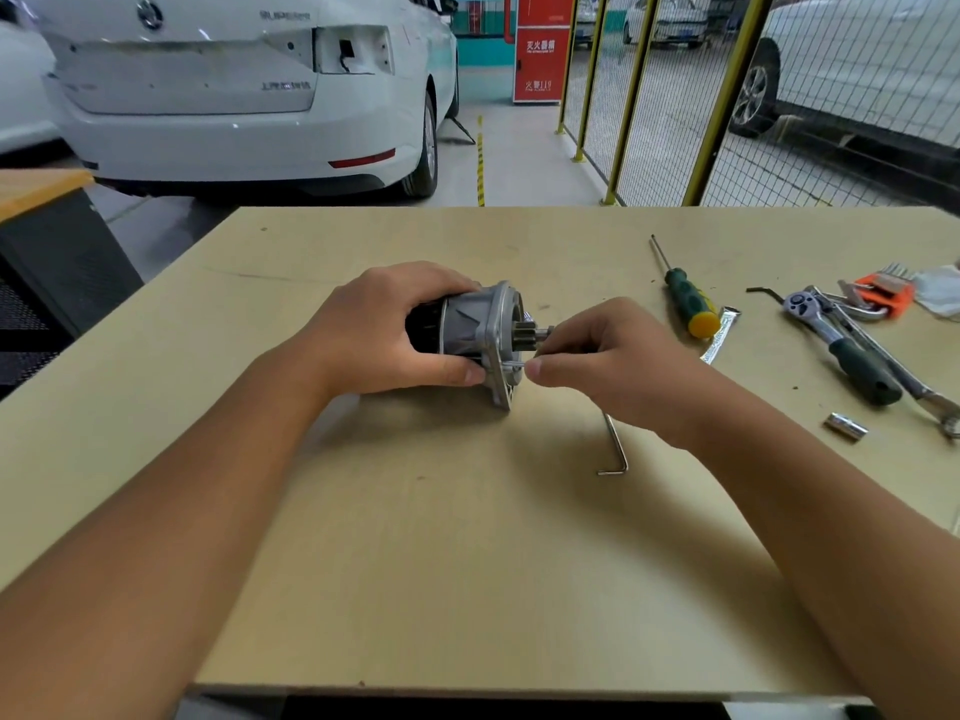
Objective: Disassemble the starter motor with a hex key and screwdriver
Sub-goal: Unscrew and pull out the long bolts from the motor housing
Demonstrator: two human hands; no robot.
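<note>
Head view, left hand (382, 332) gripping starter motor (472, 337), unlabelled

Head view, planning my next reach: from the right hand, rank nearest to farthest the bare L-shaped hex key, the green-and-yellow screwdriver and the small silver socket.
1. Bare L-shaped hex key, on the table just below the right hand.
2. Green-and-yellow screwdriver, up and to its right.
3. Small silver socket, far right.

Two bare forearms, left hand (382, 332) and right hand (605, 356) ungloved, no sleeves
</note>
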